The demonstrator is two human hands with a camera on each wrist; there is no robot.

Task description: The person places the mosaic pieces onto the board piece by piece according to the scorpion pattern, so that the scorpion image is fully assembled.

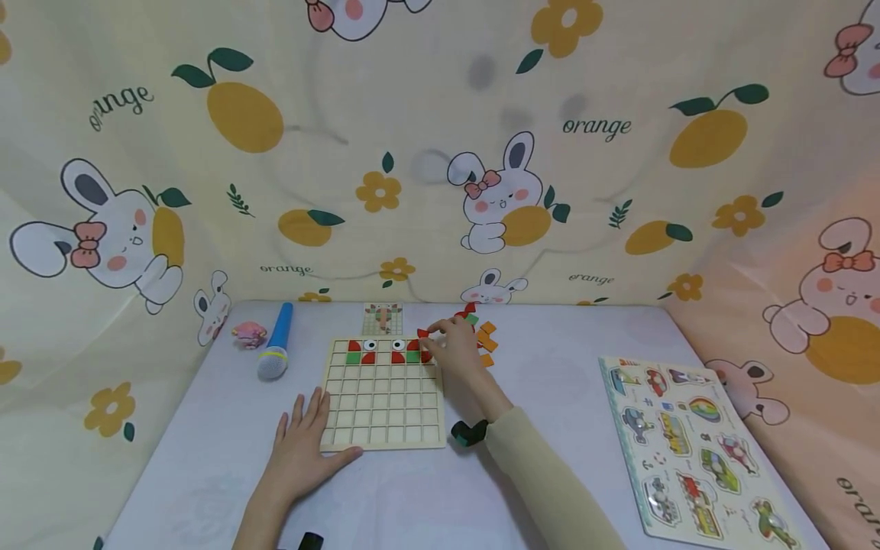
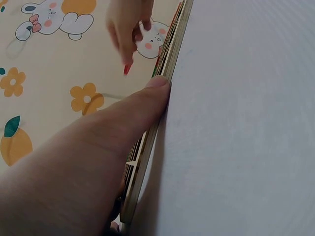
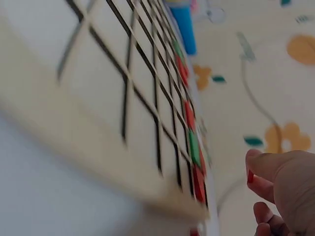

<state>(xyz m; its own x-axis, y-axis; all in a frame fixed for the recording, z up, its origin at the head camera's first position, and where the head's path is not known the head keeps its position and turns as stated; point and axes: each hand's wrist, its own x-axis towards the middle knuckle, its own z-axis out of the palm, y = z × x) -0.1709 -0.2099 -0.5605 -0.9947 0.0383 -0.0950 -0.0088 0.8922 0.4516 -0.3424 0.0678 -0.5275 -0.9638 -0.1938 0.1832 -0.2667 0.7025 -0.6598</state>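
A pale wooden grid board (image 1: 385, 406) lies on the table, with red, green and eye-patterned tiles (image 1: 370, 345) along its two far rows. My left hand (image 1: 299, 457) rests at the board's near left corner, fingers spread, its thumb against the near edge. Over the far right corner, my right hand (image 1: 457, 353) pinches a small red tile (image 3: 250, 177) between thumb and forefinger. From the left wrist view, this tile (image 2: 128, 68) shows above the board's surface. Just behind the board lies a small pattern card (image 1: 383, 318).
Loose orange tiles (image 1: 487, 342) and a green tile (image 1: 471, 318) lie right of the board's far corner. A blue toy microphone (image 1: 278, 336) and a pink toy (image 1: 249, 334) stand at the far left. A picture puzzle board (image 1: 677, 439) lies on the right. Patterned cloth hangs behind.
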